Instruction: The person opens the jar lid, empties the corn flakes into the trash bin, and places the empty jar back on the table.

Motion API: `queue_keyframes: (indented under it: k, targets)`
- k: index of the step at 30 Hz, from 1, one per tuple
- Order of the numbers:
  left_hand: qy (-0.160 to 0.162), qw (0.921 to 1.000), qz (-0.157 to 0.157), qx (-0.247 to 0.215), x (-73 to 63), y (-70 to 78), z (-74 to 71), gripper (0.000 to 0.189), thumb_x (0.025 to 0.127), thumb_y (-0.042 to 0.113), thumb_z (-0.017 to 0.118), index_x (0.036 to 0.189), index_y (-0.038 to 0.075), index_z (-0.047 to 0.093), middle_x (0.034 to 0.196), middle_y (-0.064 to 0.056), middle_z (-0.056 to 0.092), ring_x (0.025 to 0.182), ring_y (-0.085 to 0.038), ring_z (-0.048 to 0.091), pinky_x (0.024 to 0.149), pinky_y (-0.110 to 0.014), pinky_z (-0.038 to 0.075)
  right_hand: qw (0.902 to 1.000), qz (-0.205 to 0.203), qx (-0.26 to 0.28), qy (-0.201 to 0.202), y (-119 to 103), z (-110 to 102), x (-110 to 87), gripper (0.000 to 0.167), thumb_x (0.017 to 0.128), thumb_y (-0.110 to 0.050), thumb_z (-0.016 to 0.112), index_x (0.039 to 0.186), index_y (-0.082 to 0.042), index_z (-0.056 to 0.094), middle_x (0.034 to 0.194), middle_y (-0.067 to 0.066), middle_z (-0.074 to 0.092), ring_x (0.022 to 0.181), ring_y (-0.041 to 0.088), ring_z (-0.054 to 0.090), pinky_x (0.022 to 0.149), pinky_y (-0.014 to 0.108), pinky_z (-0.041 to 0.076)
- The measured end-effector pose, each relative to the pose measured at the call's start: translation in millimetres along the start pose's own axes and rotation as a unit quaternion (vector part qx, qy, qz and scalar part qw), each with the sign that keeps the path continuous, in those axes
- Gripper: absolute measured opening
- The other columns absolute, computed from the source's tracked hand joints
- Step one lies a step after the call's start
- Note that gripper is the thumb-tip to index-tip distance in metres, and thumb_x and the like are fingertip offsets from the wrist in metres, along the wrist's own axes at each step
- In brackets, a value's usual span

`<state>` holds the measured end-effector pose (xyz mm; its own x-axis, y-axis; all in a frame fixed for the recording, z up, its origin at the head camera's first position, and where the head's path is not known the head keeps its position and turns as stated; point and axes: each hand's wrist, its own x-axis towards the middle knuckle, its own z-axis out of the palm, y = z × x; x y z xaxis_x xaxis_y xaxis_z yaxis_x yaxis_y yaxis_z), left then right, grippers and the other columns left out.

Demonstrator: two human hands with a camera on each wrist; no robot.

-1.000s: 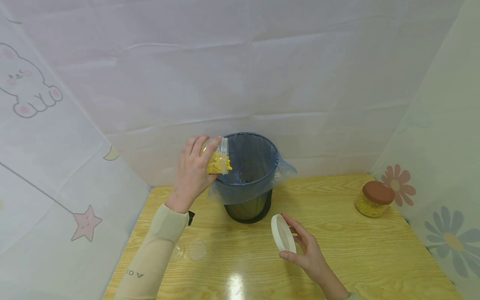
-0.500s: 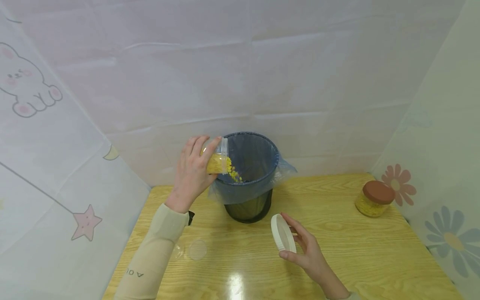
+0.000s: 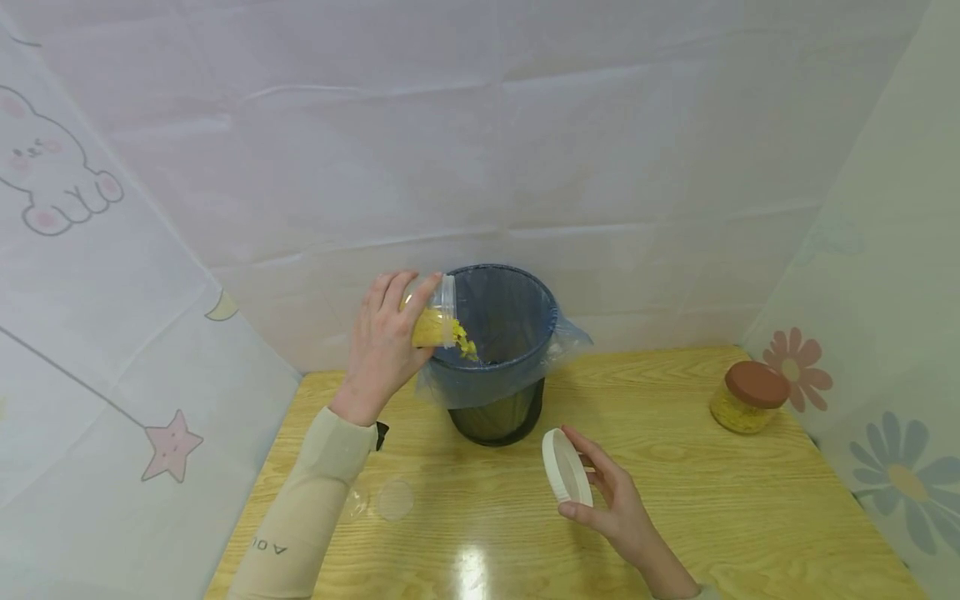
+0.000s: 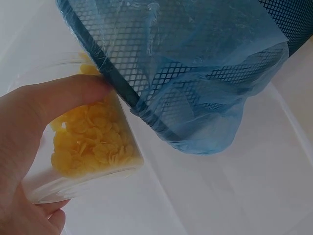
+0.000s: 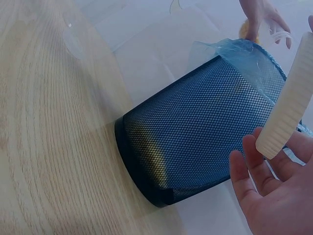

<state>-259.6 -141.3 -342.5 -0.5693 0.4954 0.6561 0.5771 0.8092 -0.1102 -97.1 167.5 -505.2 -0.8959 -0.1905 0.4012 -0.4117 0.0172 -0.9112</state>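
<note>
More flakes (image 3: pixel 467 343) now tumble from the jar (image 3: pixel 437 323) into the bin (image 3: pixel 501 415).
Your left hand (image 3: pixel 386 342), nearer the bin, grips the jar sideways, mouth (image 3: pixel 450 308) pointing right; your right hand (image 3: pixel 611 508) pinches the lid (image 3: pixel 564 471).

A hand holds a white lid beside a mesh bin.
The right hand (image 5: pixel 283 191), at four o'clock, grips the ribbed lid (image 5: pixel 288 98) at three o'clock, edge on. The dark bin (image 5: pixel 195 122) slants across the middle, base toward seven, rim toward two, with a blue bag (image 5: pixel 234 49) folded over it. Between one and two, the left hand (image 5: pixel 259 17) holds a clear jar (image 5: pixel 280 35) with something yellow near the rim. The wooden table (image 5: pixel 44 127) fills nine o'clock.
</note>
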Motion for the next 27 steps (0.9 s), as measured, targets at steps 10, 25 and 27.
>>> queue_keyframes:
  k: [10,25,27]
  targets:
    - [-0.002,1.0000,0.000,-0.004,1.2,0.6,-0.6,0.113,0.055,0.025,0.103,0.151,0.017,0.044,0.143,-0.019,0.048,0.133,-0.039,0.040,0.111,-0.050,0.037,0.9999,0.006,0.000,-0.010,6.5,-1.5,-2.7,0.080,0.083,-0.002,0.071,0.155,0.001,0.037,0.143,0.020,0.050,0.115,0.026,0.055,0.090,0.035,0.052]
    - [0.003,1.0000,0.004,0.002,1.2,1.6,-1.7,0.112,0.055,0.023,0.102,0.151,0.017,0.044,0.143,-0.019,0.048,0.134,-0.040,0.039,0.110,-0.051,0.038,0.9999,0.010,-0.001,-0.009,5.9,-1.5,-3.4,0.080,0.083,-0.002,0.071,0.155,0.002,0.037,0.144,0.019,0.050,0.115,0.029,0.054,0.090,0.035,0.052]
    - [0.005,1.0000,0.005,0.002,1.4,1.4,-1.5,0.112,0.055,0.022,0.102,0.151,0.017,0.045,0.143,-0.019,0.048,0.134,-0.040,0.039,0.109,-0.051,0.039,0.9999,0.009,-0.002,-0.010,5.6,-1.5,-3.4,0.080,0.083,-0.002,0.071,0.155,0.002,0.037,0.144,0.020,0.050,0.115,0.030,0.054,0.090,0.035,0.052]
